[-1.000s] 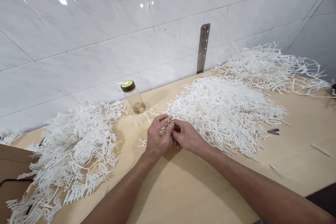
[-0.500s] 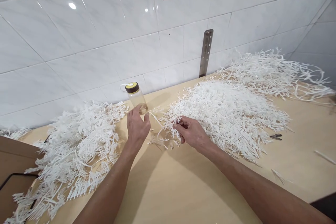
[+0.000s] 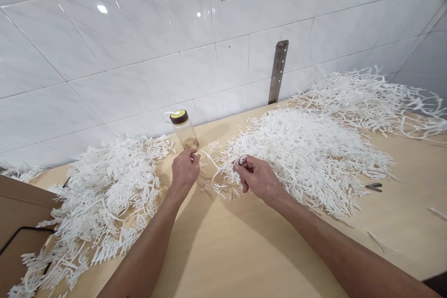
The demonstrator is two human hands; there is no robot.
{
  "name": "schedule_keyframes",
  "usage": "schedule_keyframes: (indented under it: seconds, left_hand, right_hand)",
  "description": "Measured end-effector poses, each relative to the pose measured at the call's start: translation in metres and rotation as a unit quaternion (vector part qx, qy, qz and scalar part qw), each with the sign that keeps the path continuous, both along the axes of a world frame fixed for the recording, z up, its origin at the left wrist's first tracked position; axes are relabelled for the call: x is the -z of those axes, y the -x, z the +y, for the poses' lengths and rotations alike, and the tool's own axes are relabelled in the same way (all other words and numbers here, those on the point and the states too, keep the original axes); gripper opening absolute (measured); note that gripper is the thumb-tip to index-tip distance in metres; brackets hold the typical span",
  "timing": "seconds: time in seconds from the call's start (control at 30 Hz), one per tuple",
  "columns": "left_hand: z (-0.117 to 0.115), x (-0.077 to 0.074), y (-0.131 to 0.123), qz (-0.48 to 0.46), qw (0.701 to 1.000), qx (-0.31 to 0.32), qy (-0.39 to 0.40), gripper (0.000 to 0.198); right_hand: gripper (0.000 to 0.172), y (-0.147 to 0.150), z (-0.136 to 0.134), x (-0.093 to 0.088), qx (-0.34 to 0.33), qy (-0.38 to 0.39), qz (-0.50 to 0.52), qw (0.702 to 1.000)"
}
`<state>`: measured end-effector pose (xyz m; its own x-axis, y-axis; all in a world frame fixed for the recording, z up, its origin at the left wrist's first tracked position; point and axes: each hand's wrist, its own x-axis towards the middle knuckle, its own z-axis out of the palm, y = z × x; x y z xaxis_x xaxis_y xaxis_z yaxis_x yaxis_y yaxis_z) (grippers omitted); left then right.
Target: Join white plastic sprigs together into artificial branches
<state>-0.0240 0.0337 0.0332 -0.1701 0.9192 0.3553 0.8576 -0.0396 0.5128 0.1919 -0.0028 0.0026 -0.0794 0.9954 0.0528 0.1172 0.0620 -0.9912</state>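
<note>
My left hand point(image 3: 185, 168) is closed in a pinch at the left end of a thin white branched plastic stem point(image 3: 213, 162). The stem curves across the gap between both hands, just above the tabletop. On its right side, my right hand point(image 3: 257, 178) has thumb and forefinger pressed together on fine white branch tips. Those tips are too small to tell apart from the large heap of white branched pieces point(image 3: 296, 149) behind that hand. Beyond my left hand stands a clear bottle point(image 3: 186, 135) with a dark and yellow lid.
Another white heap point(image 3: 115, 181) spreads along the left, beside a brown cardboard box point(image 3: 24, 214). Longer white stems point(image 3: 370, 98) lie at the back right. A small dark metal tool point(image 3: 374, 187) rests on the wooden table point(image 3: 216, 251). A metal bracket point(image 3: 278, 72) stands against the tiled wall.
The fingers of my left hand have curled in more tightly at the stem's end. My right hand keeps its pinch. The whole view has shifted slightly.
</note>
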Motion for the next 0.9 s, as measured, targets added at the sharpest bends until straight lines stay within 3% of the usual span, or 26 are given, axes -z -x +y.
schedule_keyframes:
  seconds: [0.3,0.43,0.53,0.77,0.9]
  left_hand:
    - [-0.001,-0.003,0.003,0.045,0.997,0.015,0.067,0.019]
    - [-0.009,-0.015,-0.008,-0.113,0.992,0.048,0.026,0.02]
    - [-0.021,-0.02,-0.026,-0.288,0.948,0.116,0.065,0.019]
    - [-0.045,-0.018,-0.057,-0.389,0.884,0.212,0.15,0.036]
    - [-0.044,-0.017,-0.057,-0.384,0.878,0.215,0.187,0.035]
  right_hand:
    - [0.022,-0.001,-0.002,-0.005,0.011,0.014,0.013,1.0]
    - [0.027,-0.001,-0.001,-0.004,0.008,0.011,0.055,0.998]
    - [0.029,0.0,-0.001,-0.004,-0.011,0.005,0.107,0.994]
    - [0.045,0.002,-0.005,-0.014,-0.092,0.06,0.238,0.965]
    - [0.047,-0.002,-0.008,-0.019,-0.118,0.059,0.242,0.961]
